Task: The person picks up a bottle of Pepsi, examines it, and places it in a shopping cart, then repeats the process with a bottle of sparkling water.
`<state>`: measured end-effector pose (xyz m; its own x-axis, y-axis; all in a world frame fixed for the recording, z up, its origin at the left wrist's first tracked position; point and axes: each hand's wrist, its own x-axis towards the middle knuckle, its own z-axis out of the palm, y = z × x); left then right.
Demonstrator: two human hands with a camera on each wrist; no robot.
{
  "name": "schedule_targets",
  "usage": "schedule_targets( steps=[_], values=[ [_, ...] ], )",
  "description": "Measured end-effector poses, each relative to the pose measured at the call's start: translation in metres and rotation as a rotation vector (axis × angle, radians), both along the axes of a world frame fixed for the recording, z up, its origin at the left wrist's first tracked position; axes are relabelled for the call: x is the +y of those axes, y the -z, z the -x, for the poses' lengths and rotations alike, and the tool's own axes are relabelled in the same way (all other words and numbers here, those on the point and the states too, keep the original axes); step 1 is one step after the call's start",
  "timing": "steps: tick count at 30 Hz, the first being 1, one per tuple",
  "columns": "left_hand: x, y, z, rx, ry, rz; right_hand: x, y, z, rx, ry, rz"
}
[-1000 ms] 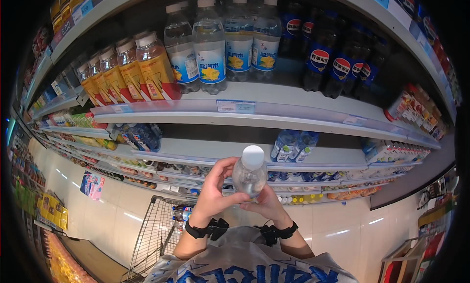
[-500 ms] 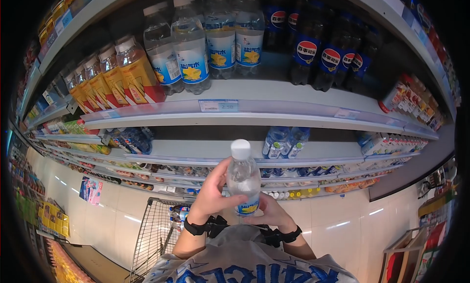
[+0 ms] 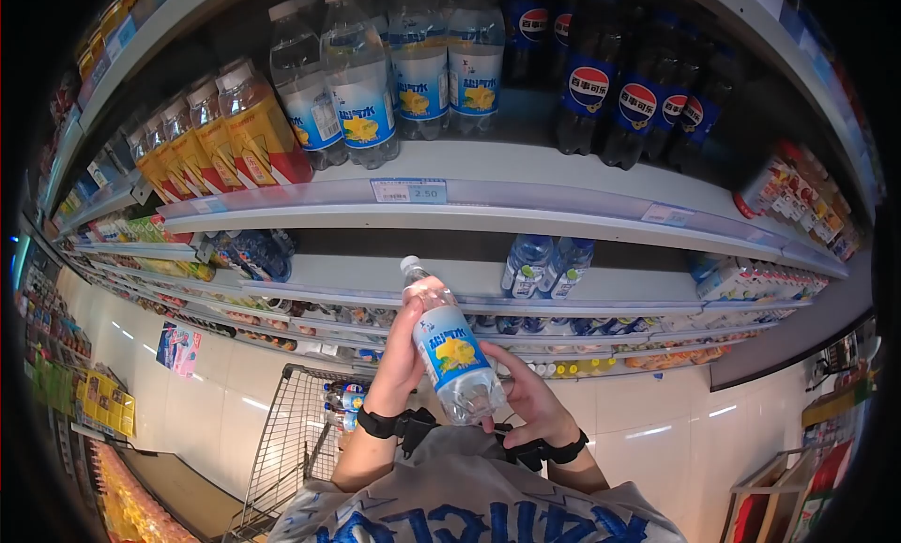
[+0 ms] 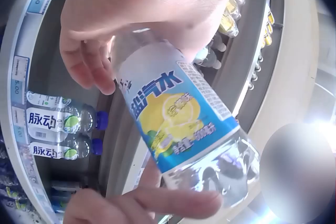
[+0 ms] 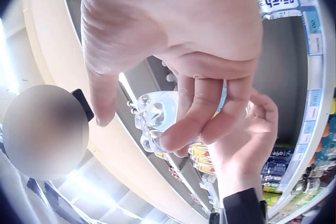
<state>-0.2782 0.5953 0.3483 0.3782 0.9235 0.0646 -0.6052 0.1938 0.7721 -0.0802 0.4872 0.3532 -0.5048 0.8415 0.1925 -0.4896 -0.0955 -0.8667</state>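
In the head view, a clear plastic soda bottle (image 3: 452,351) with a white cap and a blue lemon label is held tilted before the chest, cap toward the shelves. My left hand (image 3: 402,355) grips its upper part, fingers wrapped round behind. The left wrist view shows the lemon label (image 4: 176,113) face on. Close to the bottle's base is my right hand (image 3: 533,397), fingers loosely bent and thumb apart. In the right wrist view, the fingers of the right hand (image 5: 178,40) overlap the clear base (image 5: 152,121). Black straps circle both wrists.
Matching lemon soda bottles (image 3: 361,92) stand on the shelf ahead, between yellow-labelled bottles (image 3: 253,135) and dark cola bottles (image 3: 587,92). A price tag (image 3: 409,191) marks the shelf edge. Blue-capped bottles (image 3: 530,266) sit one shelf lower. A wire shopping cart (image 3: 282,430) holding bottles stands at left.
The bottle has turned from cap-up toward the head to a slanted pose with its label showing. My right hand has shifted outward near the base, and the left keeps its hold.
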Motion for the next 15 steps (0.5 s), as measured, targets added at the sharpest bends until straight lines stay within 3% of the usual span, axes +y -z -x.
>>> schedule_targets(
  steps=[7,10,12,15],
  values=[
    [-0.011,-0.001,-0.022,-0.039,0.025,0.284,0.01,-0.001,-0.002,0.249,0.014,-0.068],
    [-0.016,0.003,-0.034,-0.096,0.019,0.427,0.01,-0.004,-0.007,0.24,0.057,-0.038],
    [-0.018,0.003,-0.046,-0.029,-0.142,0.456,0.008,-0.006,-0.008,0.292,0.045,-0.013],
    [-0.021,0.003,-0.053,-0.035,-0.118,0.542,0.006,-0.003,-0.011,0.366,0.015,0.017]
  ],
)
